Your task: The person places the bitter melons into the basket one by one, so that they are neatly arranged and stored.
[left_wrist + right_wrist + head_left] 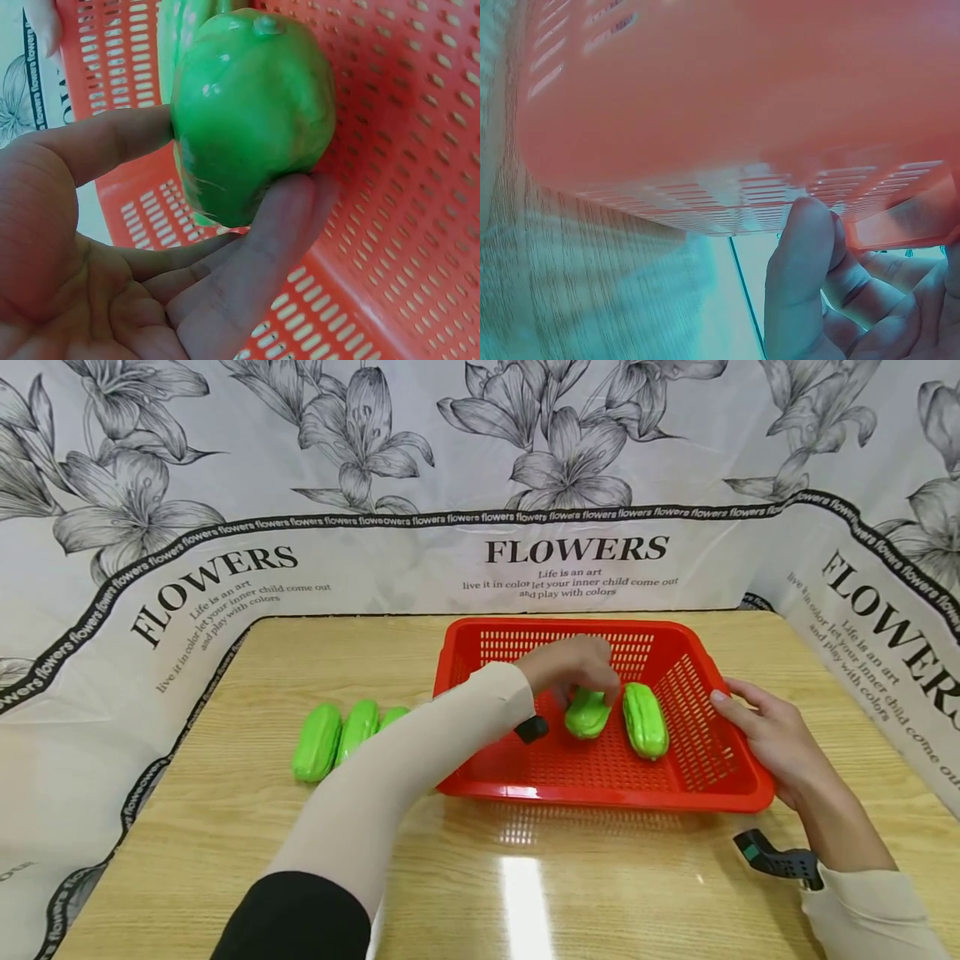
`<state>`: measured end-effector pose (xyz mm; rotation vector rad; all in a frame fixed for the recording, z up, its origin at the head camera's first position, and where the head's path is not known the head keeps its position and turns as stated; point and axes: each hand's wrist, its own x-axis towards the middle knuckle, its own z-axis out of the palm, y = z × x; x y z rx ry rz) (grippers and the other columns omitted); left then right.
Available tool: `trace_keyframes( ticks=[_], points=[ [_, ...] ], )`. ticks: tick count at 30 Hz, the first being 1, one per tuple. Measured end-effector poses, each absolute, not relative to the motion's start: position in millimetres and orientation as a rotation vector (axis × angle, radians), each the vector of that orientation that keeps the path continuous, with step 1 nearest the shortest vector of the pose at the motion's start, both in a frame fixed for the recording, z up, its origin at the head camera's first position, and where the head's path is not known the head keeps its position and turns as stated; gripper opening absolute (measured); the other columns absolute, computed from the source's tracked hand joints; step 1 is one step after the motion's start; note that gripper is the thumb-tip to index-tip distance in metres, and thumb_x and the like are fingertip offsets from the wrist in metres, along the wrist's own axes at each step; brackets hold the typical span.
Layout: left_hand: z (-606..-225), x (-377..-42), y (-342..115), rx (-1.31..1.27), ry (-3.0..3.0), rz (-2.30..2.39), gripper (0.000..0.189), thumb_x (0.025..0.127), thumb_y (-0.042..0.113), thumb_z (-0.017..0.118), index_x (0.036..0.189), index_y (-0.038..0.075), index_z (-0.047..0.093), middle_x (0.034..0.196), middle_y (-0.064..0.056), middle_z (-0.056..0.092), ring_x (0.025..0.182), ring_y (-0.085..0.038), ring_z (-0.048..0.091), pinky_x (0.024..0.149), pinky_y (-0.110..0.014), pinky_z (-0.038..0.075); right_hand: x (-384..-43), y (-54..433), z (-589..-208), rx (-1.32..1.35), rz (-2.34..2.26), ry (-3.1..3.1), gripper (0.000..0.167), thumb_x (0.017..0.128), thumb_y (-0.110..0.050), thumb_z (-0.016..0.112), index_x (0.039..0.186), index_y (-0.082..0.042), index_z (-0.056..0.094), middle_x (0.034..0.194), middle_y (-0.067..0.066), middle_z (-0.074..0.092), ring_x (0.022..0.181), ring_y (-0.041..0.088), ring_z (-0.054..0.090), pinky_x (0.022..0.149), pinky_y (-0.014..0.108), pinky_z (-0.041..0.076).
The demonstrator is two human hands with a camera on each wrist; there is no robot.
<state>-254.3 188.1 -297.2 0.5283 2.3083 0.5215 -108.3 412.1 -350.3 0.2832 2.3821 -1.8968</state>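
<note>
My left hand (576, 664) reaches into a red plastic basket (570, 792) with slotted walls. It pinches a glossy light-green gourd (587, 717) between thumb and fingers, close over the basket floor. The left wrist view shows that gourd (251, 120) end-on, its rounded tip carrying a small nub. A second green gourd (645, 721) lies in the basket just to its right, lengthwise and ridged. At the basket's right side my right hand (776, 739) grips the rim, thumb on top; the right wrist view has its fingers (802, 277) against the outer wall.
Left of the basket, several more green gourds lie side by side on the wooden table (247, 843), partly hidden by my left arm; the leftmost gourd (317, 743) shows whole. A white flower-printed cloth (405, 564) stands along the table's back and sides.
</note>
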Motion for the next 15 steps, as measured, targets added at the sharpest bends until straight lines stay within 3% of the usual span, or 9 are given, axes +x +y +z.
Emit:
trace_keyframes(
  ticks=[5, 15],
  points=[
    [-299, -248, 196, 0.463, 2.248, 0.553, 0.025, 0.088, 0.012, 0.073, 0.107, 0.012, 0.056, 0.109, -0.003, 0.058, 0.081, -0.022, 0.068, 0.069, -0.042, 0.064, -108, 412, -352, 0.274, -1.903, 2.382, 0.070, 0.105, -0.037, 0.055, 0.160, -0.009, 0.024, 0.100, -0.014, 0.069, 0.083, 0.012, 0.073, 0.067, 0.037, 0.063],
    [-298, -238, 209, 0.514, 2.268, 0.390, 0.016, 0.092, 0.014, 0.065, 0.090, 0.013, 0.049, 0.104, -0.003, 0.056, 0.084, -0.024, 0.070, 0.068, -0.042, 0.064, -109, 413, -353, 0.288, -1.904, 2.386, 0.070, 0.104, -0.037, 0.055, 0.160, -0.009, 0.024, 0.098, -0.015, 0.069, 0.082, 0.011, 0.073, 0.066, 0.037, 0.063]
  ],
)
